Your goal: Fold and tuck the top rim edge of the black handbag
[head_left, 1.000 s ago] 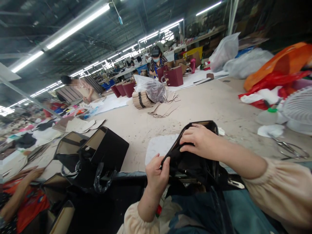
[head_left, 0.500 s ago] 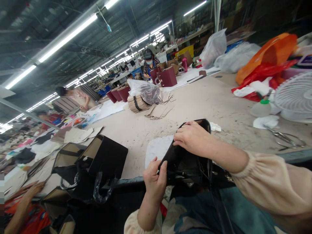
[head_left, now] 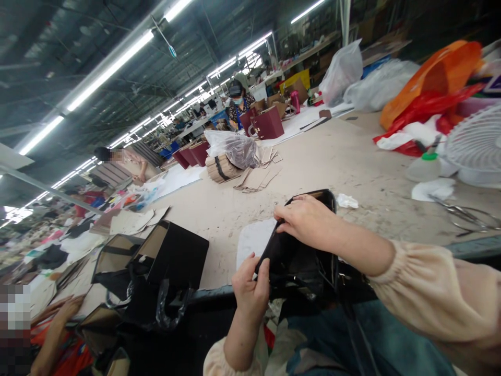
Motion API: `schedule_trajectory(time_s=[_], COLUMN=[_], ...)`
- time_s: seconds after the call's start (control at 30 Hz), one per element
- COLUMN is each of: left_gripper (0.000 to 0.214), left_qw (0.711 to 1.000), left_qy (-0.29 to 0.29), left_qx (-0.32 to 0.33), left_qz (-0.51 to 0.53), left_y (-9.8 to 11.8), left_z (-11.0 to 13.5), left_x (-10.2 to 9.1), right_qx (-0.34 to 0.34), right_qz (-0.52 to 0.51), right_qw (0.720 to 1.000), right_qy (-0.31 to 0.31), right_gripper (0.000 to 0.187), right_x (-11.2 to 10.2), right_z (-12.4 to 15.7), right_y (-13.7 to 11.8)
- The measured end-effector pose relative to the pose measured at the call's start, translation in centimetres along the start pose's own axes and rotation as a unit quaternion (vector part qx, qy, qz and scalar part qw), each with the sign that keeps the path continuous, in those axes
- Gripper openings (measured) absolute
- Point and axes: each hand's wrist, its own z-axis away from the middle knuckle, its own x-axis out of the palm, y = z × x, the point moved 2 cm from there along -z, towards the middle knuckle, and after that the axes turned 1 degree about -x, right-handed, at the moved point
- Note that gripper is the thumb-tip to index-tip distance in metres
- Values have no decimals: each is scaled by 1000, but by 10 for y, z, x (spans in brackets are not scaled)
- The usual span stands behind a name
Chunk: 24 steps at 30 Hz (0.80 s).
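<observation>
Black bag [head_left: 299, 263] sits, in the head view, just right of the white sheet [head_left: 252, 241], partly over it, at the near edge of the desk [head_left: 344, 169]. The left hand [head_left: 252, 284] pinches the rim's lower corner between thumb and forefinger, near the sheet's right side; the right hand [head_left: 307, 216] curls its fingers over the same rim higher up, gripping the edge, though how firmly I cannot tell. Handling this edge well likely calls for even tension between the two grips, light enough not to crease the wall and steady enough that the mouth does not twist. The bag looks soft-sided, dark inside and out, with its mouth tipped toward the wearer and its long rim slanting upward to the right; its lower part falls into shadow, so its fittings are hard to make out. Left of the white sheet stands another black bag with a tan interior [head_left: 180, 256]; scissors [head_left: 467, 215] lie well to the sheet's right.
</observation>
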Motion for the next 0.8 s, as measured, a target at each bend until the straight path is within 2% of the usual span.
schedule_trajectory(time_s=[0.1,0.27,0.33,0.4,0.53,0.67,0.8], left_gripper=[21,24,31,34,25,30,33], left_qw=[999,983,977,974,966,970,977], left_qy=[-37,-162,-187,-190,-187,-143,-114], left_qx=[-15,-28,-25,-17,-27,-19,-14], left_qz=[-19,-79,-103,-119,-177,-193,-181], left_y=[2,16,23,27,23,13,6], left_z=[-3,-20,-30,-40,-55,-58,-56], left_x=[-2,-13,-15,-13,-1,7,8], right_qx=[-9,0,0,2,8,11,17], right_qz=[-11,-24,-28,-32,-40,-51,-72], right_qw=[1000,998,998,998,998,998,997], right_qy=[-24,-56,-55,-53,-48,-44,-38], right_gripper=[16,18,17,16,17,14,34], right_x=[-1,-3,-3,-3,0,3,5], right_z=[-1,-4,-6,-8,-11,-11,-6], right_y=[-1,-1,-1,-1,1,10,24])
